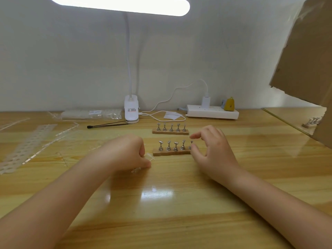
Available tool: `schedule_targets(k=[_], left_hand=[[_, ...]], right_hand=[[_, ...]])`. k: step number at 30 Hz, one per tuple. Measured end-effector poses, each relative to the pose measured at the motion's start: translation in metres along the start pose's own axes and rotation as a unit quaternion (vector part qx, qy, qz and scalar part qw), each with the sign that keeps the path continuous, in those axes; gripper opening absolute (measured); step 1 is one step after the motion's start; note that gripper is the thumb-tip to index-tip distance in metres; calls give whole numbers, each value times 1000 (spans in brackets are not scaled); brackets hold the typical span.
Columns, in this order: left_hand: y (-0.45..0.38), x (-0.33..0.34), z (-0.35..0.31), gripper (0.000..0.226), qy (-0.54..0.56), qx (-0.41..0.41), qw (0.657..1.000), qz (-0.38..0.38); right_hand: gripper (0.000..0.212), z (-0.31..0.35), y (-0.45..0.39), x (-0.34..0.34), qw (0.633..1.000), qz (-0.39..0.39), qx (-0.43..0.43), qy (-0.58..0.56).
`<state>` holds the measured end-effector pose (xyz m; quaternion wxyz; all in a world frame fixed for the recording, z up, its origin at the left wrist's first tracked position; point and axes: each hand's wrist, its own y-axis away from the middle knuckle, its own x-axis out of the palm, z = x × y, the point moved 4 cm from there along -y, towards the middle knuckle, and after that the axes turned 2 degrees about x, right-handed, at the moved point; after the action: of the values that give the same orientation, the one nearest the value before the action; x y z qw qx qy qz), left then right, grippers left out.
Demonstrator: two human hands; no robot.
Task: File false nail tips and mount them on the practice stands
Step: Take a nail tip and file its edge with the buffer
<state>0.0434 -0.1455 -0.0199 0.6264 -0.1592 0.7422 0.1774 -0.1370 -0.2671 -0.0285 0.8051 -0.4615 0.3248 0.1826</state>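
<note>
Head view: both stands, near and far, show bare pegs, so you've mounted nothing yet. Your left hand pinches a clear tip strip on the table; your right hand hovers empty, loosely curled, at the near stand's end.

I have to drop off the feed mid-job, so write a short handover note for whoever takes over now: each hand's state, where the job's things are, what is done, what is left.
Left hand: curled on the wooden table, pinching a clear plastic nail-tip strip in its grip.
Right hand: empty, fingers loosely spread at the right end of the near wooden stand with five metal holders.
Far wooden stand with five metal holders sits just behind the near one.
Spare perforated clear strips lie far left; a clear packet of tips is by the white clip lamp.
Done: no tip visibly mounted on either stand.
Left: file tips, mount all ten holders.
</note>
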Motion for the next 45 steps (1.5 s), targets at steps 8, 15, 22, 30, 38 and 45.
schedule_targets(k=[8,15,22,30,38,45], left_hand=[[2,1,-3,24,110,13,994,-3],[2,10,-28,10,438,111,889,-76],[9,28,-35,30,481,131,841,-209],[13,30,-37,18,448,133,848,-250],[22,22,-41,8,361,164,856,-333],[26,17,-43,14,325,183,841,-392]], right_hand=[[4,26,10,5,995,74,-32,-63],[12,18,11,18,943,138,143,-265],[13,12,11,19,900,150,205,-353],[17,14,11,19,903,132,197,-359],[25,21,12,18,910,136,155,-360],[25,23,13,19,910,134,146,-363]])
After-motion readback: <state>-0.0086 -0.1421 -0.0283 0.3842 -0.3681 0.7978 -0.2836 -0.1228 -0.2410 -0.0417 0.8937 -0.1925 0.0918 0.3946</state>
